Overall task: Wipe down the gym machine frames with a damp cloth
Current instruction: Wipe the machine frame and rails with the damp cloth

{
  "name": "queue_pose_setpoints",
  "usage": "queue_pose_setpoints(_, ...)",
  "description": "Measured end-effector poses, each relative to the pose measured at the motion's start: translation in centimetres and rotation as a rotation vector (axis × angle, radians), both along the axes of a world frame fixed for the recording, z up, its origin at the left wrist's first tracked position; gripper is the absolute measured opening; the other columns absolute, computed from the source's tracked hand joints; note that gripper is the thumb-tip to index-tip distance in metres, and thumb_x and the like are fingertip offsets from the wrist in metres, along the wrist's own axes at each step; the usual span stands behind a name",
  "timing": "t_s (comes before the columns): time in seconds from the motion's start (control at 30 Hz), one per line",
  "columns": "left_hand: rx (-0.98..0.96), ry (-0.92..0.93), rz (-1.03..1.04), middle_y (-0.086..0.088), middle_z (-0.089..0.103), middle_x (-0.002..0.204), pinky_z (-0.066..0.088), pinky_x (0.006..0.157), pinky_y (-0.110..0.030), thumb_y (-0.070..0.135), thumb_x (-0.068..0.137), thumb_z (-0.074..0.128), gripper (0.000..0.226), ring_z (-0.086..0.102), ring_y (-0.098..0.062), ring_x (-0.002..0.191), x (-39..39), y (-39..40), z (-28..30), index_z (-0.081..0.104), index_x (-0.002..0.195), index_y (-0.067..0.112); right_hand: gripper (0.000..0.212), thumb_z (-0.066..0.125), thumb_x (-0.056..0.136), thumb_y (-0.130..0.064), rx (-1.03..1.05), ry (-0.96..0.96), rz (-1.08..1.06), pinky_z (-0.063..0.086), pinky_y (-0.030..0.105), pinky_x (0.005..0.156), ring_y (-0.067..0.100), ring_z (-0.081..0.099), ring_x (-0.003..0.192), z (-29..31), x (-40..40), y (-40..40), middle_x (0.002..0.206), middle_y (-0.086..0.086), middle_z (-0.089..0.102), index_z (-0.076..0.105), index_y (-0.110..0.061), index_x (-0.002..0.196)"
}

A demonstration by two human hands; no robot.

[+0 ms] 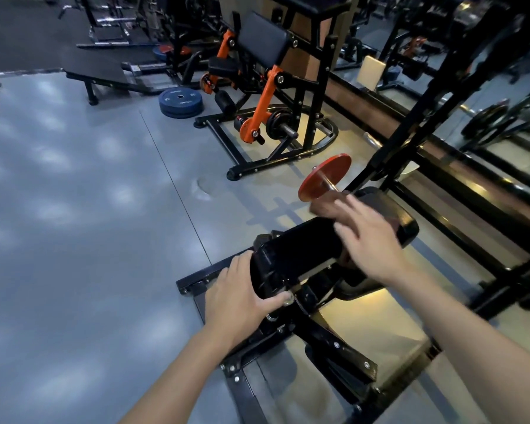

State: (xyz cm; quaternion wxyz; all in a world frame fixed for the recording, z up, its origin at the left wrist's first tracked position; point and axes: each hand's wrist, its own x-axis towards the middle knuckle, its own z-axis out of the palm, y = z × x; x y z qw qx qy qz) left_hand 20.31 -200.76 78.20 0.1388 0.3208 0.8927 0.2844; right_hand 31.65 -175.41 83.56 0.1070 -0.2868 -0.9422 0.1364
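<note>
Two hands work at the black padded machine point(303, 249) in the foreground: the left hand point(236, 301) grips its near end, thumb curled under, while the blurred right hand point(371, 240), fingers spread, presses a brown cloth point(325, 206) against the pad's top beside an orange weight plate point(325, 175).

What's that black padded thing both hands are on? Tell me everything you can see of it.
The black pad is a long, rounded cushion with a glossy, vinyl-looking cover, lying roughly level and running away to the right. It sits on a black bolted metal frame. The left hand grips its near end, thumb curled under the edge. The right hand, blurred, is over its far part with fingers spread, on what seems a dark brown cloth. An orange weight plate stands just beyond it.
</note>
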Motion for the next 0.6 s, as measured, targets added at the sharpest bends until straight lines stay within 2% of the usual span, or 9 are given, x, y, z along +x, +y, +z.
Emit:
queue_pose_setpoints(0.07, -0.001, 0.0, -0.009, 0.02, 0.049, 0.135, 0.051, 0.094, -0.041, 0.091, 0.066, 0.058, 0.1, 0.054, -0.013, 0.122, -0.1, 0.0, 0.0, 0.032, 0.145, 0.035, 0.052, 0.04, 0.107, -0.048, -0.036, 0.037, -0.138, 0.022, 0.051, 0.126, 0.025, 0.027, 0.154, 0.1, -0.6, 1.8, 0.168, -0.003, 0.03, 0.04, -0.034, 0.157)
queue_pose_setpoints(0.17, -0.013, 0.004, -0.016, 0.019, 0.049, 0.133, 0.051, 0.093, -0.041, 0.091, 0.066, 0.057, 0.101, 0.055, -0.014, 0.119, -0.1, 0.1, -0.1, 0.031, 0.145, 0.034, 0.052, 0.04, 0.107, -0.05, 0.01, 0.073, -0.253, 0.019, 0.052, 0.127, 0.024, 0.026, 0.154, -0.8, -2.1, -1.7, 0.167, -0.002, 0.033, 0.042, -0.033, 0.156)
queue_pose_setpoints(0.23, -0.007, 0.009, -0.006, 0.019, 0.051, 0.128, 0.051, 0.09, -0.042, 0.089, 0.066, 0.06, 0.094, 0.056, -0.015, 0.115, -0.2, 0.2, -0.2, 0.034, 0.139, 0.035, 0.053, 0.04, 0.105, -0.054, 0.031, 0.074, -0.148, 0.017, 0.048, 0.126, 0.02, 0.024, 0.154, -1.3, -2.5, -6.2, 0.167, -0.006, 0.03, 0.043, -0.036, 0.155)
queue_pose_setpoints(0.33, -0.017, 0.044, -0.004, 0.015, 0.055, 0.122, 0.053, 0.086, -0.042, 0.079, 0.065, 0.063, 0.087, 0.059, -0.017, 0.111, -0.1, 0.3, 0.0, 0.036, 0.133, 0.033, 0.056, 0.041, 0.103, -0.057, 0.051, 0.051, 0.129, 0.016, 0.039, 0.125, 0.013, 0.021, 0.154, -2.3, -1.6, -10.9, 0.169, -0.013, 0.025, 0.041, -0.038, 0.156)
queue_pose_setpoints(0.43, 0.001, 0.026, 0.002, 0.017, 0.055, 0.117, 0.053, 0.085, -0.042, 0.08, 0.064, 0.064, 0.082, 0.059, -0.015, 0.107, 0.0, 0.3, 0.3, 0.037, 0.129, 0.036, 0.054, 0.043, 0.103, -0.053, 0.022, 0.042, 0.262, 0.016, 0.035, 0.124, 0.01, 0.023, 0.153, -1.7, -0.8, -9.2, 0.168, -0.017, 0.026, 0.04, -0.041, 0.156)
queue_pose_setpoints(0.53, 0.033, -0.031, -0.013, 0.021, 0.054, 0.118, 0.052, 0.09, -0.042, 0.084, 0.065, 0.066, 0.082, 0.057, -0.013, 0.112, 0.0, -0.1, 0.7, 0.039, 0.129, 0.04, 0.052, 0.037, 0.106, -0.053, 0.016, 0.046, 0.052, 0.022, 0.052, 0.125, 0.019, 0.027, 0.153, -1.1, -0.5, -4.2, 0.167, -0.009, 0.031, 0.041, -0.038, 0.156)
queue_pose_setpoints(0.6, 0.073, -0.086, -0.037, 0.019, 0.052, 0.131, 0.05, 0.1, -0.043, 0.082, 0.066, 0.069, 0.093, 0.053, -0.013, 0.123, 0.0, -0.8, 0.5, 0.033, 0.14, 0.039, 0.054, 0.034, 0.106, -0.058, -0.019, 0.029, -0.108, 0.019, 0.056, 0.125, 0.027, 0.024, 0.154, -0.8, -0.7, -2.0, 0.168, -0.004, 0.029, 0.039, -0.038, 0.157)
